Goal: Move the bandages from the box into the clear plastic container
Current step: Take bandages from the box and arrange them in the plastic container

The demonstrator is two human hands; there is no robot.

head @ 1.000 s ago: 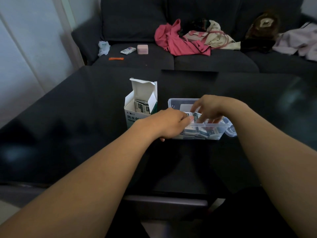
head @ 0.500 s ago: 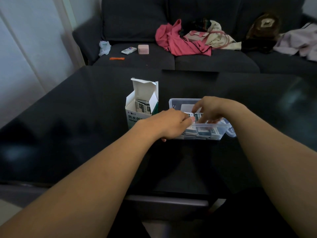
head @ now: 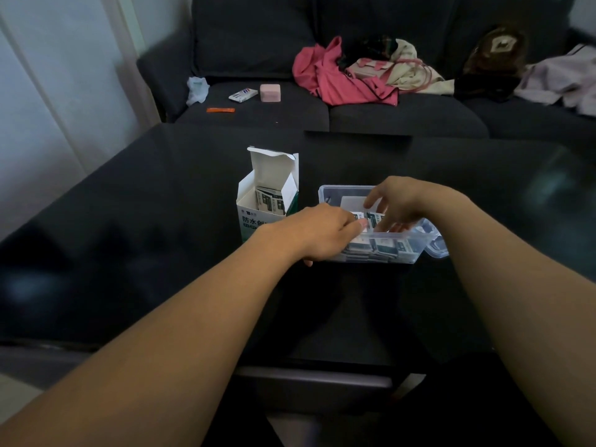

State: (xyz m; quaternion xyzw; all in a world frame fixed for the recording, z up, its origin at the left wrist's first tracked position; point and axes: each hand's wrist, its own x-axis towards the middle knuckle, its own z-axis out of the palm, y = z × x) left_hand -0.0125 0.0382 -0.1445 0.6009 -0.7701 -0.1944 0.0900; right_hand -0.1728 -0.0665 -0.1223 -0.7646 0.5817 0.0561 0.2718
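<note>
Both my left hand (head: 325, 232) and right hand (head: 395, 204) pinched bandages (head: 371, 219) over the clear container (head: 416, 253) at centre frame, while the box (head: 267, 201), just left, lay nearer my left.

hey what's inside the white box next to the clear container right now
The open white box still holds a few wrapped bandages standing upright near its top. How many there are, and anything lower down, is hidden by the box walls.
</note>
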